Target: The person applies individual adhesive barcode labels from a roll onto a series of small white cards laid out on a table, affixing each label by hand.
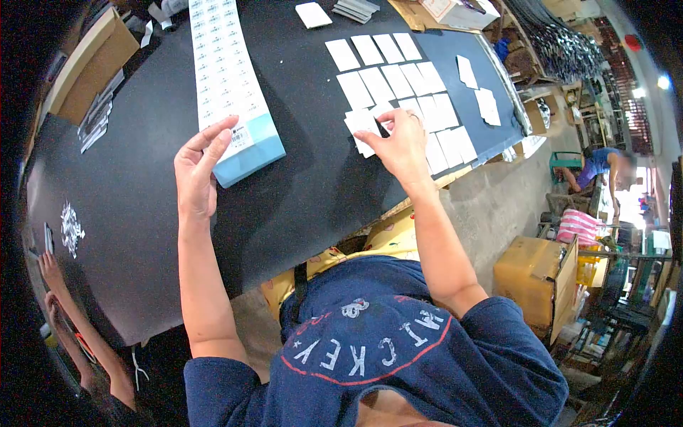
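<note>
My left hand [198,171] has its thumb and index finger at a small white barcode label [239,136], by the lower end of a long label strip [226,71]. Bare blue backing [249,158] shows at that end. My right hand [402,146] is over the near-left corner of a layout of white cards [379,85], arranged in rows. Its thumb and index finger are on a white card [358,122] that overlaps others there. The fingers partly cover this card.
White cards [487,107] lie at the table's right side, and card stacks [313,14] at the far edge. A cardboard box [92,64] and scraps [71,229] are at left. Another person's hands [51,277] rest at the left edge. Another person [605,167] is at far right.
</note>
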The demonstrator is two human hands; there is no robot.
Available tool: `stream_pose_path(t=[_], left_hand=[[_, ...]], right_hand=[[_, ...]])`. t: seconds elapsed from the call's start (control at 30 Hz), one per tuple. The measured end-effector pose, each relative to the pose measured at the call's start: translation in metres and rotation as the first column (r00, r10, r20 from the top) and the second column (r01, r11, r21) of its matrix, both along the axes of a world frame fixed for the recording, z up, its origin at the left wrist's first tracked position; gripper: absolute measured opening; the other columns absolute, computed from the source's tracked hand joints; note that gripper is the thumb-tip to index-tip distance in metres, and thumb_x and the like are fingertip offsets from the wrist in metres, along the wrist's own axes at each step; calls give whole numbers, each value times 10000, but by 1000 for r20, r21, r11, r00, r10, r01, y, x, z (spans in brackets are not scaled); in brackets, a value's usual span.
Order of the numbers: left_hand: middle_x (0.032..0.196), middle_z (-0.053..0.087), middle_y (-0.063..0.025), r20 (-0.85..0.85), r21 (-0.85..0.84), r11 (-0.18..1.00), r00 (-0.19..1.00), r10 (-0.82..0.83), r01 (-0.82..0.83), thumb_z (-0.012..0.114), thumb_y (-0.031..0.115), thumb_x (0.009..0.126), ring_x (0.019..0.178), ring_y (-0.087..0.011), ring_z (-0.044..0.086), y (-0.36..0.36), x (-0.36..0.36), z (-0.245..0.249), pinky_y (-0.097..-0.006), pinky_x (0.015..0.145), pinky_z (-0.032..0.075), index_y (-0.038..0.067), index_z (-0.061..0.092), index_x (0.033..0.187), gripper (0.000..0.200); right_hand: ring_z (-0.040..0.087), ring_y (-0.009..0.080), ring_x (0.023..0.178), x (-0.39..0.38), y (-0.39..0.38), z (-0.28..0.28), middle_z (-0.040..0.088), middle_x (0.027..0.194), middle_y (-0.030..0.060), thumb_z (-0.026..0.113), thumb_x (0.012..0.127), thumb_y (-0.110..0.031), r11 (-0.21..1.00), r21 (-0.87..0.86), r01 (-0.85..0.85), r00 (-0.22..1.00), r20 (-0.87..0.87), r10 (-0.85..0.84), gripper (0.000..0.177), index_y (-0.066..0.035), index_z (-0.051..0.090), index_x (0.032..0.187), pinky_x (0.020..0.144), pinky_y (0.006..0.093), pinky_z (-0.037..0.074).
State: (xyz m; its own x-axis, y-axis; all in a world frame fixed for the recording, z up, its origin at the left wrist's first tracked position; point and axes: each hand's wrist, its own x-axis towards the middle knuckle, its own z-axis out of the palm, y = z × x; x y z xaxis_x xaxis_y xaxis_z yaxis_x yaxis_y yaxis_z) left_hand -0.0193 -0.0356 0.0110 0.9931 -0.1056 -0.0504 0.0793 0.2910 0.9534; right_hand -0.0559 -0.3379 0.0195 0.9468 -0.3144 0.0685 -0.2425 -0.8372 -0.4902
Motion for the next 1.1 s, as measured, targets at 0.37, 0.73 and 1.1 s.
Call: stream_pose_path(t=[0.37, 0.73, 1.1], left_hand=[[1051, 682, -121, 6, 33, 999, 1000, 5, -5, 703, 175, 848, 990, -151, 603, 3, 1, -3, -280, 921, 428, 20, 704, 1063, 265], [1048, 682, -117, 38, 61, 997, 998, 46, -48, 700, 179, 851, 998, -152, 596, 1, 0, 1, -283, 933, 410, 12, 702, 1061, 268], [1056, 681, -129, 61, 114, 991, 996, 66, -72, 664, 143, 870, 1016, -151, 592, 5, 4, -8, -271, 952, 400, -5, 684, 1092, 268]], right_hand=[[552, 294, 1021, 7, 17, 16, 620, 955, 121, 834, 623, -352, 993, -111, -51, 991, -127, 36, 443, -60, 668, 911, 907, 424, 400], [538, 319, 995, -10, 42, 18, 619, 983, 138, 774, 662, -204, 988, -76, -132, 990, -65, 127, 410, -57, 570, 986, 845, 454, 344], [500, 320, 1022, -10, 58, 18, 602, 1007, 192, 731, 686, -134, 953, -260, -158, 983, -132, 127, 397, -3, 607, 1039, 858, 438, 320]])
